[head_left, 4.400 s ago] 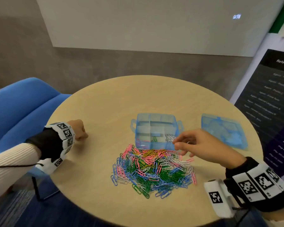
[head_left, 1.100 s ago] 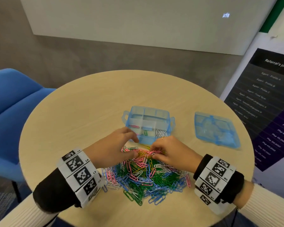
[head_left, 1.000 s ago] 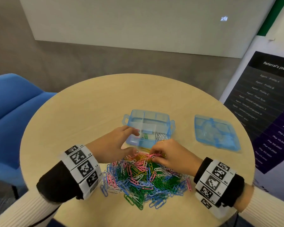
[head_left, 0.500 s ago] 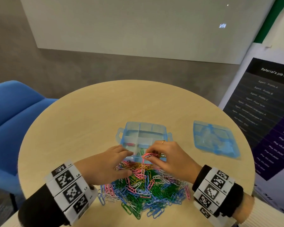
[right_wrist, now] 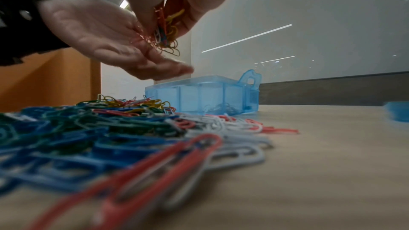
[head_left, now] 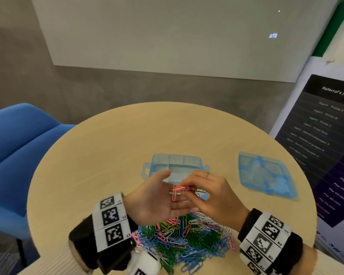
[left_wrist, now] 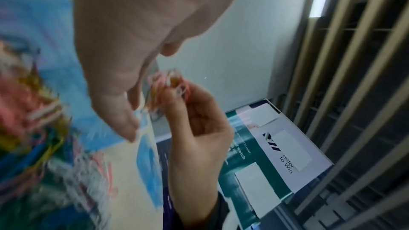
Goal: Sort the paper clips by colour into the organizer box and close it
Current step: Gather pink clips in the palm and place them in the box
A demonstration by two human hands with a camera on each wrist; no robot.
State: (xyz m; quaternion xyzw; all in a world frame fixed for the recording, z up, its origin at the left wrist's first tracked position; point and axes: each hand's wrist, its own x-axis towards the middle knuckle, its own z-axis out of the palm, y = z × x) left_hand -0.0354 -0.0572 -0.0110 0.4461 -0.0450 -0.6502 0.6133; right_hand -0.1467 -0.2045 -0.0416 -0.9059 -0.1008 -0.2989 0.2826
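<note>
A heap of mixed paper clips (head_left: pixel 184 241) in pink, green, blue, white and yellow lies near the table's front edge; it also fills the foreground of the right wrist view (right_wrist: pixel 92 128). Behind it stands the open blue organizer box (head_left: pixel 176 165) (right_wrist: pixel 199 93). My right hand (head_left: pixel 211 193) is raised above the heap and pinches a small bunch of clips (head_left: pixel 180 190) (right_wrist: pixel 166 31) (left_wrist: pixel 168 85), mostly pink with some yellow. My left hand (head_left: pixel 157 197) is held palm up and flat just under that bunch (right_wrist: pixel 106 41).
The box's blue lid (head_left: pixel 266 173) lies separately to the right on the round wooden table (head_left: pixel 107 155). A blue chair (head_left: pixel 18 145) stands at the left. A dark poster stand (head_left: pixel 326 145) is close on the right.
Both hands have lifted off the heap. The right hand now holds a bunch of clips in the air, and the left hand has turned palm up beneath it.
</note>
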